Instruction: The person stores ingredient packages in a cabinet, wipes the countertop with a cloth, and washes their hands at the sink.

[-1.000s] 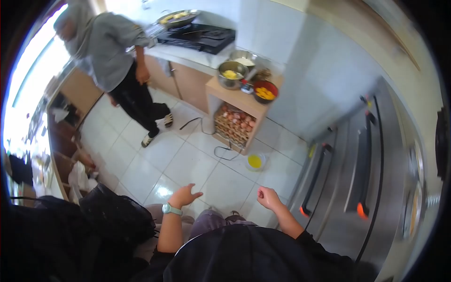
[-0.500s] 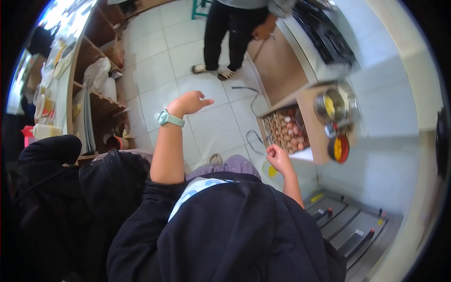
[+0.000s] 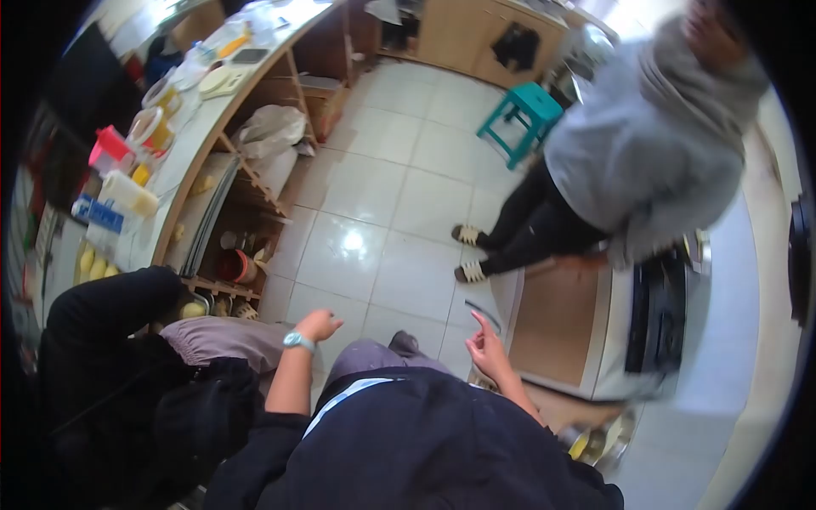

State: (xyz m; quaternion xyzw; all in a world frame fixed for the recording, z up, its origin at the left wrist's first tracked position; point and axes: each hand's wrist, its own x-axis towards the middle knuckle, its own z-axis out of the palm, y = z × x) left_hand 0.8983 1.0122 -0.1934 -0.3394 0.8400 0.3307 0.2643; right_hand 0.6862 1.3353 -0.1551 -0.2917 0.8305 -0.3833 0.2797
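Observation:
My left hand (image 3: 320, 325), with a pale green watch (image 3: 297, 340) on its wrist, hangs in front of my body above the tiled floor. Its fingers are loosely bent and hold nothing I can see. To the right, my right hand (image 3: 486, 347) is raised with the index finger stretched out and the others partly curled, also without an object. Beyond that hand lies a dark cable (image 3: 481, 313), apart from it as far as I can tell. Metal bowls (image 3: 586, 446), one with something yellow inside, stand to the right of my right forearm, partly hidden by my sleeve.
At left, a seated person in black (image 3: 110, 340) is beside a long counter (image 3: 183, 161) with tubs and a kitchen scale (image 3: 223, 82). A person in a grey hoodie (image 3: 646, 153) stands ahead right, near a black stove (image 3: 659, 314). A green stool (image 3: 523, 119) stands farther back.
My view has swung up and forward, bringing in the stool and the standing person's upper body. The shelf of eggs has left view. My left hand has lowered; my right index finger has stretched out.

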